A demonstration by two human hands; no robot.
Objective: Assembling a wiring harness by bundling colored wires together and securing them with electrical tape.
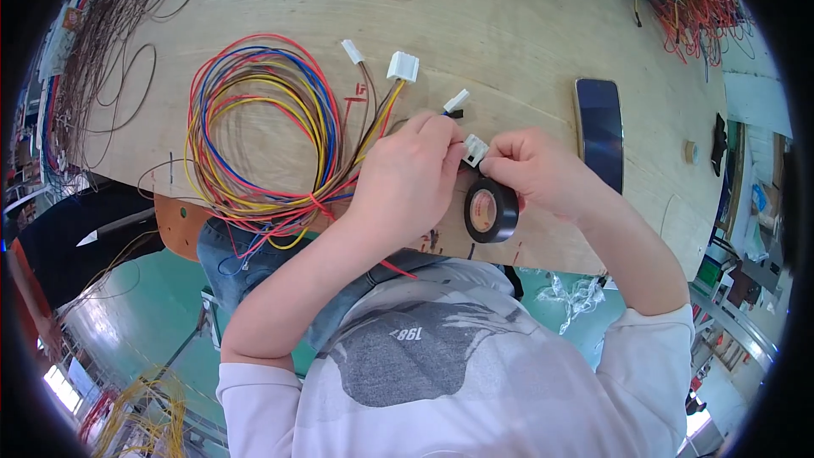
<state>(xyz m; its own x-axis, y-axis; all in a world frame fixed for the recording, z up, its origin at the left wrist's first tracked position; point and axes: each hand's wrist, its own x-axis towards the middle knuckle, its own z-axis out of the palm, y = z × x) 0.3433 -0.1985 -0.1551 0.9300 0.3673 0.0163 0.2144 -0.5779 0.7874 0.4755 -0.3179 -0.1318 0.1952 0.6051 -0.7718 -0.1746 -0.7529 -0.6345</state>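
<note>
I have the small, blocky white plastic connector between the two hands, over the near side of the pale wooden bench — just right of the left hand and just left of the right hand. The left fingers are pressed together by its left edge; what they pinch is hidden from me. The right thumb and forefinger come together at its lower right edge, though I cannot tell whether they nip the housing or something thin beside it. Neither hand is clearly nearer, and the piece looks too square for me to name a long axis.

Just below it, close under the right fingers, is the round roll of black tape, its flat face tilted toward me; the right hand is plainly the nearer one. Left of the left hand lies the big coil of red, yellow, blue and brown wires.
</note>
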